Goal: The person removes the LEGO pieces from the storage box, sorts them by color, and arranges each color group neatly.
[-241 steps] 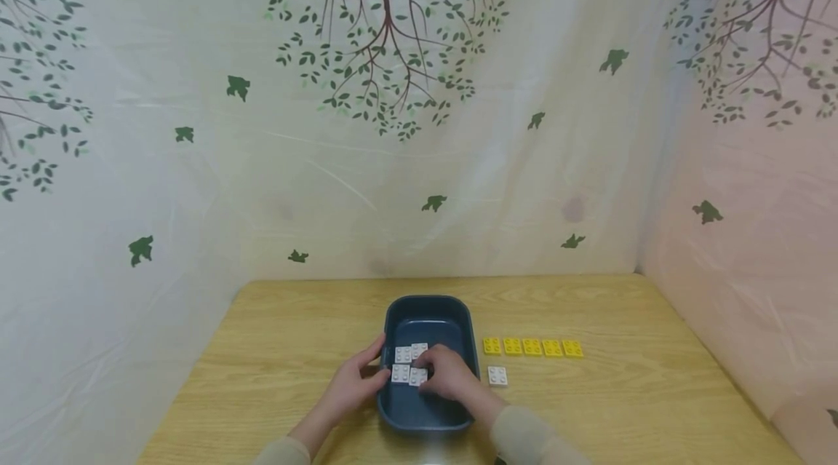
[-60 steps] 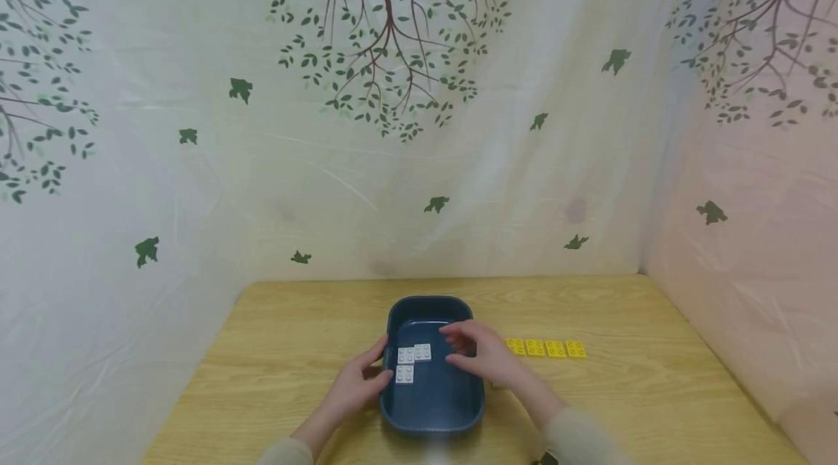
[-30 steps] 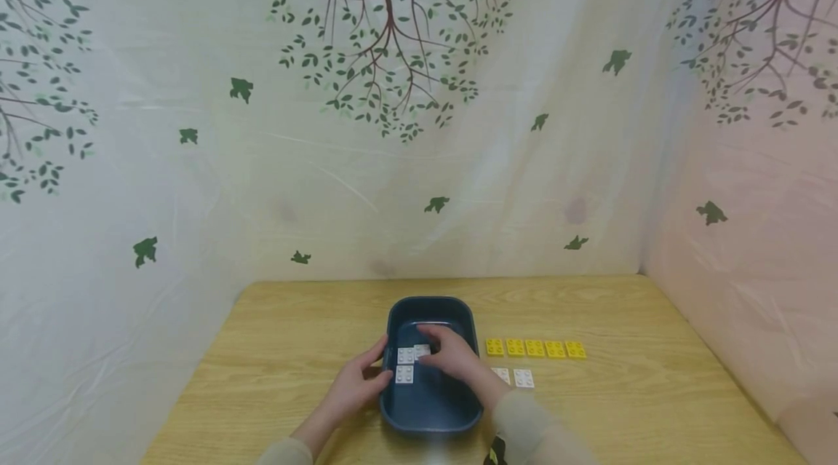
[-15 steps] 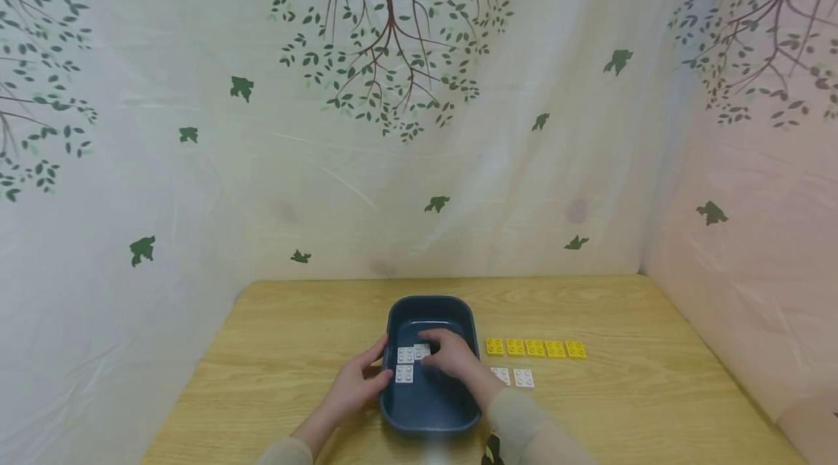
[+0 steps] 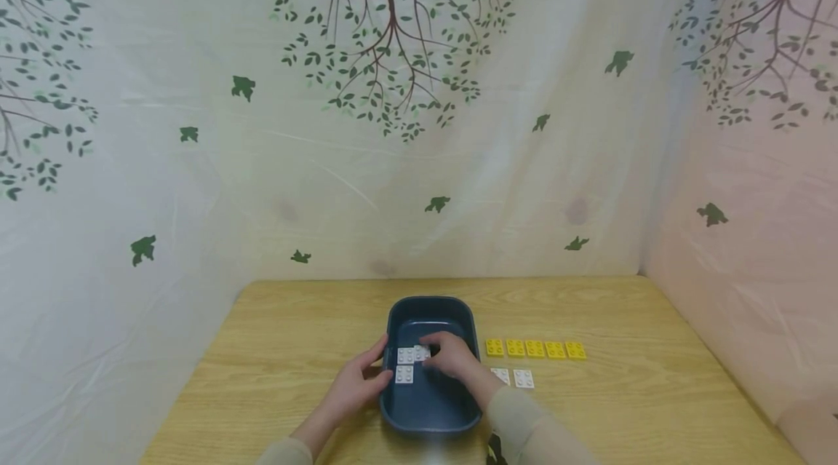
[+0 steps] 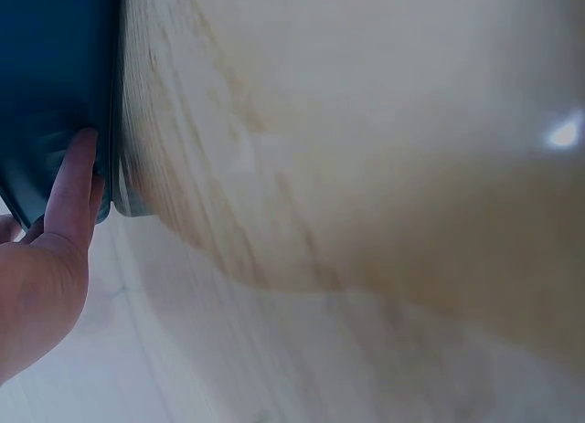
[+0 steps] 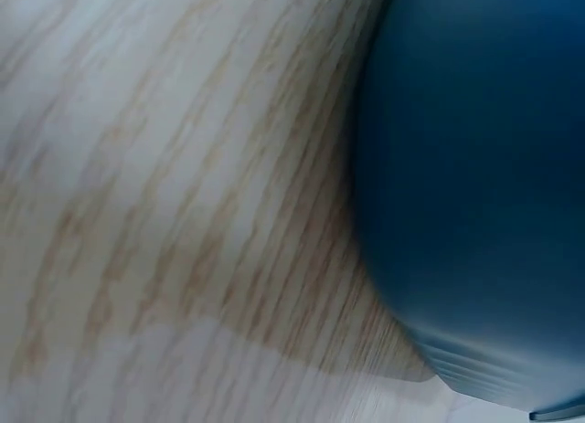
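A dark blue tray (image 5: 432, 410) stands on the table, with three white toy building bricks inside toward its left. Two sit side by side, the left one (image 5: 405, 355) and the right one (image 5: 421, 353); another brick (image 5: 404, 375) lies nearer. My left hand (image 5: 353, 381) grips the tray's left side, thumb at the rim; in the left wrist view its fingers (image 6: 71, 190) lie along the tray's wall. My right hand (image 5: 453, 359) reaches over the right rim and pinches the right-hand white brick between thumb and fingers. The right wrist view shows only the tray's outer wall (image 7: 475, 195) and table.
Right of the tray, several yellow bricks (image 5: 535, 348) form a row on the wooden table (image 5: 628, 399). In front of that row lie two white bricks, one (image 5: 500, 375) partly behind my right forearm and one (image 5: 524, 378) in full view. A leaf-printed curtain (image 5: 340, 181) surrounds the table.
Eight seconds ago four white bricks were in the tray and one on the table; now three and two. My right hand has come back from the tray's right side to a white brick inside.
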